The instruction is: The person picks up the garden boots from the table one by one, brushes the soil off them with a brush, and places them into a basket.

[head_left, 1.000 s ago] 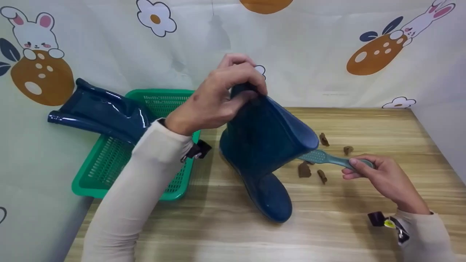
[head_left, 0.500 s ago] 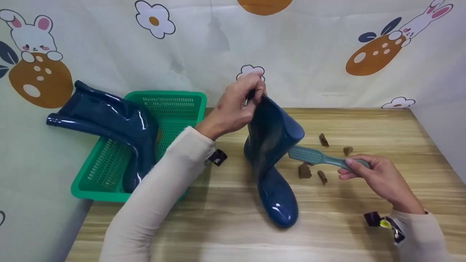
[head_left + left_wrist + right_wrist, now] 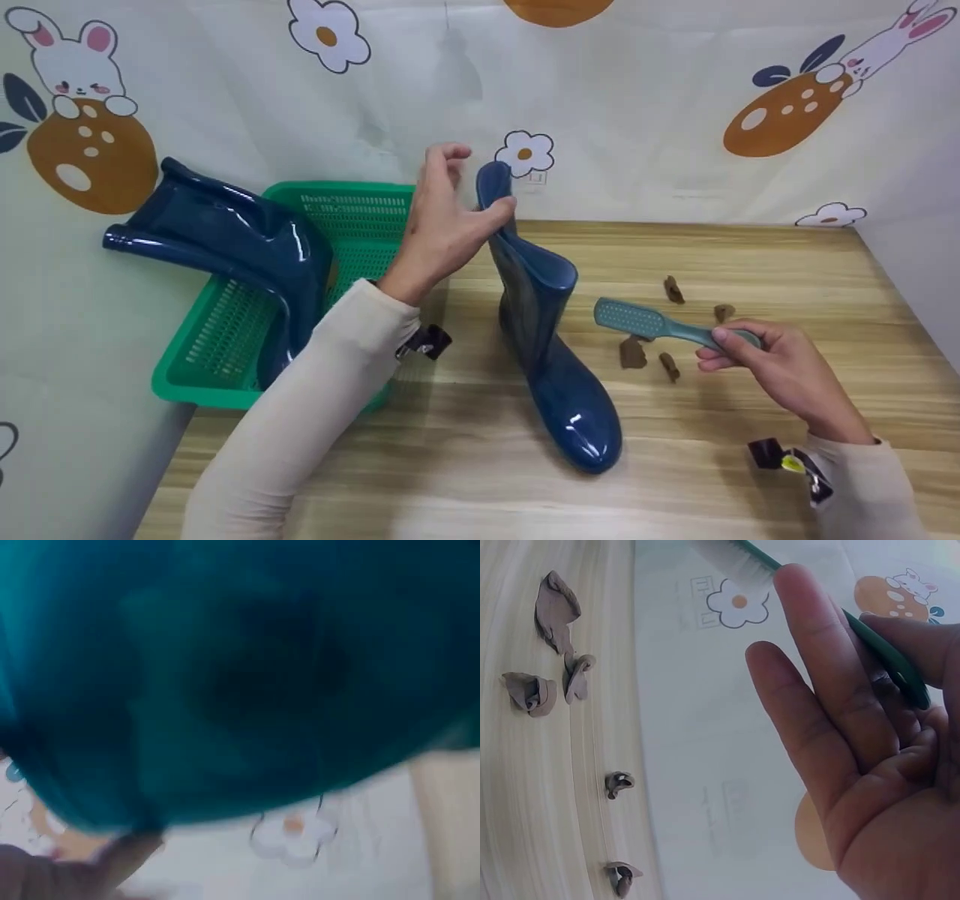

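Observation:
A dark blue rubber boot stands on the wooden table, toe towards the front. My left hand is at the top of its shaft, thumb touching the rim and the other fingers spread apart from it. In the left wrist view the boot fills most of the picture, blurred, with the thumb at its edge. To the right, my right hand pinches the handle of a green brush, held above the table with its head pointing at the boot. Pale bristles on the brush show in the right wrist view.
On the left is a green plastic basket with a second blue boot lying in it, shaft jutting over the rim. Several brown crumpled scraps lie on the table near the brush. A patterned sheet hangs behind the table.
The boot has turned and come upright from a tilt. My left hand has loosened its grip on the shaft, fingers opening. The brush has drawn clear of the boot, still in my right hand.

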Available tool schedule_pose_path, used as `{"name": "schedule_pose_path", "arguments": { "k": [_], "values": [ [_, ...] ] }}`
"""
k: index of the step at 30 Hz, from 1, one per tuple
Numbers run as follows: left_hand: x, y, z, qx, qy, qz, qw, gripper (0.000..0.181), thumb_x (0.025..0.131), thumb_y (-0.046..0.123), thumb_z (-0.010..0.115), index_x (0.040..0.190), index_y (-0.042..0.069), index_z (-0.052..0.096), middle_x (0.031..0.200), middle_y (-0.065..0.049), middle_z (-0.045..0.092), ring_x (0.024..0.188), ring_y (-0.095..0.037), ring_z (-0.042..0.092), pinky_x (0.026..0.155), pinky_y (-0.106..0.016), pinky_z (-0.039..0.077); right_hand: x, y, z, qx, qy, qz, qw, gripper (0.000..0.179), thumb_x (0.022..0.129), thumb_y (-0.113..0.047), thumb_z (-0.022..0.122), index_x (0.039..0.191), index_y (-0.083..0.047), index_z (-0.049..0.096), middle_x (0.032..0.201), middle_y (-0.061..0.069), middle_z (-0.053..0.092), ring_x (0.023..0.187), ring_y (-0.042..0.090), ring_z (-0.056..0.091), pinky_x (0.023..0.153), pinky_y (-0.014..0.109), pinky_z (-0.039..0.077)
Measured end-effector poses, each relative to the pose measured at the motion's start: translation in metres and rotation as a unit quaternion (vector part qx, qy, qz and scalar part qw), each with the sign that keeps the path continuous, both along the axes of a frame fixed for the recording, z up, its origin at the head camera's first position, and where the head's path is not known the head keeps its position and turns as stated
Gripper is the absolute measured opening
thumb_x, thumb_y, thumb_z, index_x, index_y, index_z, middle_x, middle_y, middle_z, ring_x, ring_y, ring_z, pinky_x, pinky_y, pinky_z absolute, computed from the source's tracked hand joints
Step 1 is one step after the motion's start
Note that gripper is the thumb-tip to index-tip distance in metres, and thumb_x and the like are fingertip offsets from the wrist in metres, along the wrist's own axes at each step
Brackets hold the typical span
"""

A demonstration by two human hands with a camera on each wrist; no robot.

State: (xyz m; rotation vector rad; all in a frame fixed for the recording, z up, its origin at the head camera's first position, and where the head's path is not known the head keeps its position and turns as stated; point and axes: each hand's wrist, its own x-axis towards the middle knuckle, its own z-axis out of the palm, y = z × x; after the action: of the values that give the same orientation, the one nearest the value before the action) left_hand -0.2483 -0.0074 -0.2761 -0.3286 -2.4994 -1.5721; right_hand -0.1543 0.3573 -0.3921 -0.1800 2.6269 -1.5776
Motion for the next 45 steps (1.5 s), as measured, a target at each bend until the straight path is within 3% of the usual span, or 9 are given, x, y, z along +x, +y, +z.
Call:
{"name": "schedule_pose_path", "arguments": {
  "k": [3,6,13,17,23,29,35,41,45],
  "values": [
    [0.003,-0.009,0.002,0.042,-0.132,-0.036,0.9897,0.066,0.085,0.033,0.065,0.134,0.015,0.026,0.122,-0.012,0.051,0.101,-0.021,0.06,0.073,-0.034,0.054,0.001,-0.001,-0.001,0.0,0.004,-0.002,1.0,0.039,0.096,-0.027,0.051,0.109,0.008,0.061,0.088,0.013,0.07,0.077,0.023,0.069,0.076,0.019,0.05],
    [0.005,-0.019,0.0,0.108,-0.193,-0.067,0.973,0.062,0.089,0.026,0.061,0.136,0.014,0.023,0.115,-0.016,0.055,0.09,-0.025,0.065,0.065,-0.038,0.055,0.001,-0.001,-0.002,0.003,0.0,-0.004,1.0,0.039,0.096,-0.028,0.051,0.11,0.007,0.061,0.088,0.011,0.071,0.077,0.023,0.069,0.076,0.019,0.05],
    [0.002,-0.027,-0.014,0.221,-0.172,-0.085,0.9562,0.045,0.095,0.013,0.05,0.133,0.013,0.027,0.107,-0.022,0.059,0.087,-0.03,0.066,0.073,-0.044,0.054,0.0,-0.005,0.002,0.009,0.0,-0.008,0.9999,0.04,0.096,-0.029,0.05,0.112,0.007,0.06,0.088,0.011,0.071,0.078,0.023,0.069,0.076,0.018,0.049],
    [-0.001,-0.025,-0.019,0.255,-0.173,-0.113,0.9447,0.039,0.098,0.012,0.045,0.132,0.016,0.027,0.107,-0.022,0.06,0.084,-0.029,0.065,0.072,-0.04,0.054,-0.001,-0.008,0.006,0.005,0.006,-0.009,0.9999,0.04,0.096,-0.028,0.05,0.114,0.007,0.058,0.089,0.01,0.071,0.078,0.022,0.069,0.076,0.016,0.049],
    [-0.002,-0.027,-0.023,0.227,-0.21,-0.131,0.942,0.043,0.098,0.019,0.047,0.136,0.015,0.025,0.107,-0.02,0.063,0.081,-0.027,0.067,0.067,-0.033,0.054,-0.002,-0.012,0.01,-0.015,0.024,-0.008,0.9996,0.038,0.097,-0.025,0.05,0.112,0.009,0.058,0.089,0.012,0.07,0.077,0.022,0.069,0.077,0.017,0.049],
    [0.005,-0.032,-0.026,0.179,-0.258,-0.173,0.9337,0.06,0.095,0.015,0.052,0.143,0.023,0.017,0.122,-0.013,0.058,0.096,-0.028,0.064,0.076,-0.04,0.053,-0.002,-0.017,0.012,-0.07,0.04,0.002,0.9967,0.034,0.097,-0.019,0.05,0.106,0.012,0.059,0.087,0.018,0.069,0.075,0.025,0.069,0.08,0.021,0.049],
    [0.011,-0.028,-0.028,0.164,-0.211,-0.191,0.9444,0.052,0.098,0.003,0.039,0.143,0.019,0.019,0.12,-0.014,0.059,0.095,-0.029,0.064,0.079,-0.04,0.052,-0.004,-0.032,0.014,-0.15,0.056,0.047,0.986,0.026,0.097,-0.007,0.047,0.101,0.015,0.059,0.084,0.019,0.068,0.073,0.027,0.068,0.08,0.028,0.051],
    [0.016,-0.022,-0.024,0.173,-0.193,-0.178,0.9492,0.049,0.098,-0.001,0.036,0.141,0.017,0.022,0.117,-0.016,0.059,0.093,-0.029,0.064,0.078,-0.04,0.052,-0.011,-0.057,0.02,-0.232,0.087,0.157,0.956,0.023,0.097,0.004,0.04,0.104,0.018,0.057,0.086,0.019,0.068,0.074,0.025,0.068,0.074,0.034,0.053],
    [0.019,-0.02,-0.022,0.17,-0.197,-0.165,0.9514,0.048,0.098,-0.001,0.037,0.14,0.018,0.023,0.116,-0.015,0.06,0.094,-0.029,0.064,0.077,-0.039,0.052,-0.018,-0.076,0.025,-0.2,0.082,0.155,0.9639,0.025,0.098,-0.003,0.044,0.102,0.016,0.059,0.085,0.019,0.068,0.074,0.025,0.068,0.071,0.037,0.053]
  ]
}}
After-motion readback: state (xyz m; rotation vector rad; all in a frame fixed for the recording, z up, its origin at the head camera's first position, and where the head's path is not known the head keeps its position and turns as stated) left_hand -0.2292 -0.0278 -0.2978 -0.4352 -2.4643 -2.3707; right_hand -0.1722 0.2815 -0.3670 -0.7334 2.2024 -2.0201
